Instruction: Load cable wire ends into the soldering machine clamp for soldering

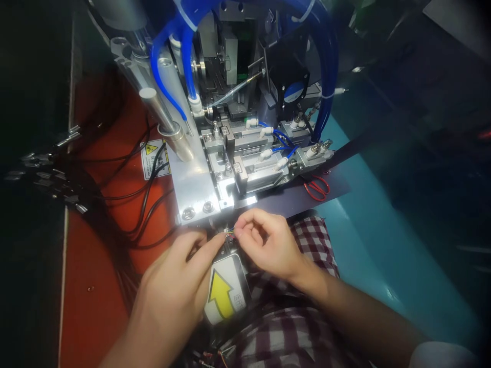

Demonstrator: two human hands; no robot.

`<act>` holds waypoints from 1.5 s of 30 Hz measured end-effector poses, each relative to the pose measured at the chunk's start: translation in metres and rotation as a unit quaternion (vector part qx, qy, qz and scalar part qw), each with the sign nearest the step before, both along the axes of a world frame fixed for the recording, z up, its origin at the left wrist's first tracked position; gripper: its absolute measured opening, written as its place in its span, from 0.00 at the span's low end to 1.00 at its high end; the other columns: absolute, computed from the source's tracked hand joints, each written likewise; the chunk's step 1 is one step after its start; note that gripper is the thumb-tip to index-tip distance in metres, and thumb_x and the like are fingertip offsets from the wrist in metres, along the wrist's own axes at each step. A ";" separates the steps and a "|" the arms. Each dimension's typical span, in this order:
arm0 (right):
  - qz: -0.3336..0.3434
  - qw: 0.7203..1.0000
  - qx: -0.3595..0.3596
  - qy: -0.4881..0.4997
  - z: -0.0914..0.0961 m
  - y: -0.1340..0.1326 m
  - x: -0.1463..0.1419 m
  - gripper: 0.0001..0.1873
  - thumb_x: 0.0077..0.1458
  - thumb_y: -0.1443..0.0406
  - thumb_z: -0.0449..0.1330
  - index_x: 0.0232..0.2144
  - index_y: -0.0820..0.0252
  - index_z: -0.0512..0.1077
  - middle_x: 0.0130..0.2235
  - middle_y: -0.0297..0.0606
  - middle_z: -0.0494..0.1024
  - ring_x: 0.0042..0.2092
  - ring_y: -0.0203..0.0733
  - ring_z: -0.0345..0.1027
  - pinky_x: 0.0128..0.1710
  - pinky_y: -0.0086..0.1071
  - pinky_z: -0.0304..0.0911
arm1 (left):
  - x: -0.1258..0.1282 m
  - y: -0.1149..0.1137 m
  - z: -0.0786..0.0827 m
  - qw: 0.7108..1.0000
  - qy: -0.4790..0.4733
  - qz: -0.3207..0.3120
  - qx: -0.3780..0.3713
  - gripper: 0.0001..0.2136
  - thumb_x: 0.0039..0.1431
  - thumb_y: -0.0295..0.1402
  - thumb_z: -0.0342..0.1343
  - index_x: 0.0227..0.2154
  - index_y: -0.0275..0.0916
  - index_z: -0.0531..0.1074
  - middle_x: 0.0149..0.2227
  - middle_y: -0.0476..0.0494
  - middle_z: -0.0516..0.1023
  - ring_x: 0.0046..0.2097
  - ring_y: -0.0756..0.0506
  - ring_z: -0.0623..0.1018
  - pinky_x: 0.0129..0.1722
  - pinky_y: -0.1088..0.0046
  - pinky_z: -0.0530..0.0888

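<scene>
Head view shows thin coloured wires (230, 233) just below the frame's centre, their short visible run lying roughly sideways between 2 hands, the right hand (268, 245) pinched on their right end, the left hand (172, 283) at their left, its grip too hidden to tell.

2 grips (176, 276) (274, 246), 1 arrow (221, 294), 1 warning triangle (151, 149)

Head-worn view, looking forward and down, from near above
</scene>
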State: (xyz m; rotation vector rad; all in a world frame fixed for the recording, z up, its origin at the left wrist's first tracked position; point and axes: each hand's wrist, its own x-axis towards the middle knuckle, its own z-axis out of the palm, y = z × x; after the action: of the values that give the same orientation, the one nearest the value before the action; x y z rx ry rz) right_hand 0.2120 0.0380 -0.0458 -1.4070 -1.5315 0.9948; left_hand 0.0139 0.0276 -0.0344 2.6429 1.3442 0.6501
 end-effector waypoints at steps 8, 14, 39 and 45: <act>0.043 0.948 0.227 -0.219 0.003 0.002 0.006 0.07 0.57 0.71 0.58 0.29 0.60 0.73 0.22 0.29 0.75 0.24 0.32 0.62 0.29 0.33 0.52 | 0.002 0.004 0.004 1.000 0.000 -0.016 0.014 0.13 0.68 0.26 0.46 0.48 0.36 0.74 0.37 0.45 0.72 0.30 0.50 0.77 0.26 0.76 0.71; -0.002 0.998 0.051 -0.049 0.005 0.000 0.004 0.05 0.57 0.67 0.59 0.28 0.59 0.71 0.21 0.28 0.71 0.23 0.32 0.60 0.26 0.30 0.55 | 0.003 0.005 0.004 1.000 0.001 -0.014 0.014 0.13 0.68 0.25 0.45 0.47 0.36 0.74 0.36 0.44 0.73 0.30 0.49 0.77 0.26 0.75 0.73; -0.016 0.966 -0.222 0.131 0.009 0.001 0.002 0.02 0.49 0.67 0.62 0.27 0.61 0.72 0.22 0.28 0.69 0.23 0.30 0.59 0.21 0.25 0.55 | 0.001 0.005 0.006 1.000 0.001 -0.012 0.019 0.13 0.68 0.25 0.46 0.45 0.35 0.76 0.36 0.44 0.73 0.29 0.51 0.76 0.26 0.76 0.72; -0.010 0.996 -0.092 0.009 0.014 -0.002 0.003 0.03 0.54 0.67 0.60 0.29 0.61 0.73 0.23 0.30 0.71 0.24 0.32 0.63 0.24 0.27 0.59 | 0.001 0.002 0.000 1.000 -0.014 -0.004 -0.002 0.13 0.68 0.25 0.46 0.48 0.38 0.74 0.38 0.45 0.72 0.31 0.50 0.76 0.28 0.76 0.70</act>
State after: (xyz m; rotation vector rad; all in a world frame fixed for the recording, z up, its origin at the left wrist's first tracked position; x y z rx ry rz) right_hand 0.2151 0.0363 -0.0317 -1.5325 -1.4409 1.1567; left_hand 0.0147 0.0292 -0.0348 2.6233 1.3267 0.6804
